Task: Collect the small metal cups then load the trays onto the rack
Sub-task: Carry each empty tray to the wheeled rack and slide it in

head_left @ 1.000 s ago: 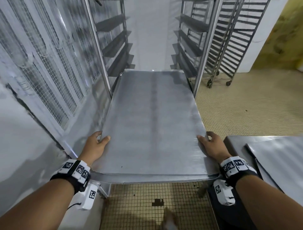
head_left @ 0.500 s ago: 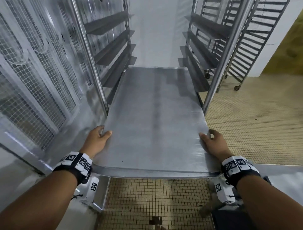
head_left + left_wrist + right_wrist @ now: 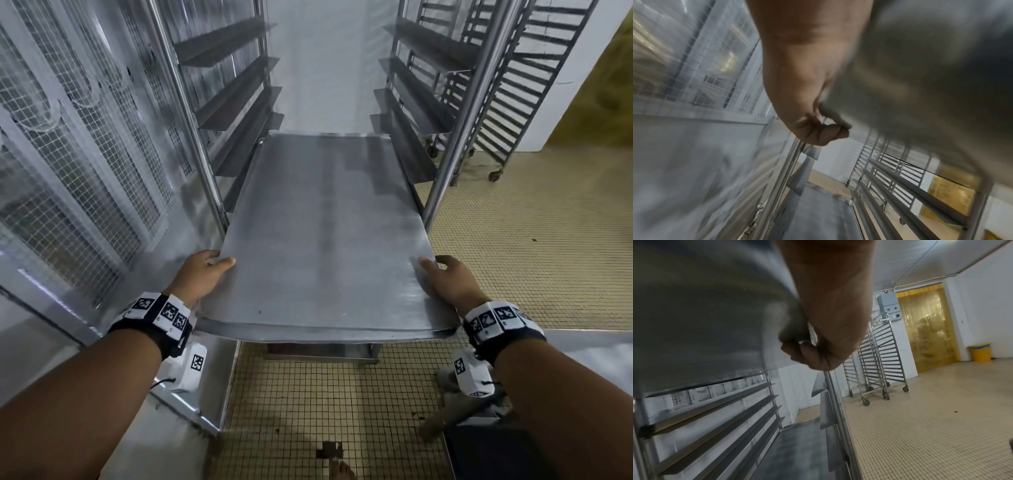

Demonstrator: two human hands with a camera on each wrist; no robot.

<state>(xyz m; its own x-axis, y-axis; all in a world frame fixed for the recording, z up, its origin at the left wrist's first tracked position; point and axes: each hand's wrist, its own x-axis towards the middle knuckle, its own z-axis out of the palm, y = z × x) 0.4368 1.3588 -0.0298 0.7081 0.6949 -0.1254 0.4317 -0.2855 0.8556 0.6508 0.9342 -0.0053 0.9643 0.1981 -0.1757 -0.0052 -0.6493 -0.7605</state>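
Note:
A large flat metal tray [image 3: 322, 233] lies lengthwise between the side rails of a tall steel rack [image 3: 185, 113], its far end inside and its near end sticking out toward me. My left hand [image 3: 202, 274] grips the tray's near left edge, thumb on top. My right hand [image 3: 445, 279] grips the near right edge the same way. In the left wrist view the fingers [image 3: 824, 131] curl under the tray [image 3: 920, 73]. The right wrist view shows fingers [image 3: 807, 352] hooked under the tray's rim [image 3: 715, 313]. No small metal cups are in view.
Angled rails [image 3: 236, 99] line both sides of the rack, with another tray [image 3: 797, 451] lying low inside it. Empty wheeled racks [image 3: 513, 85] stand behind on the right. A mesh-panelled wall [image 3: 78, 154] runs along the left. A yellow strip curtain [image 3: 927, 327] and yellow bin [image 3: 980, 352] stand far right.
The tray has slid further into the rack between the rails, and both hands have moved forward with it. The table on the right has dropped out of the head view.

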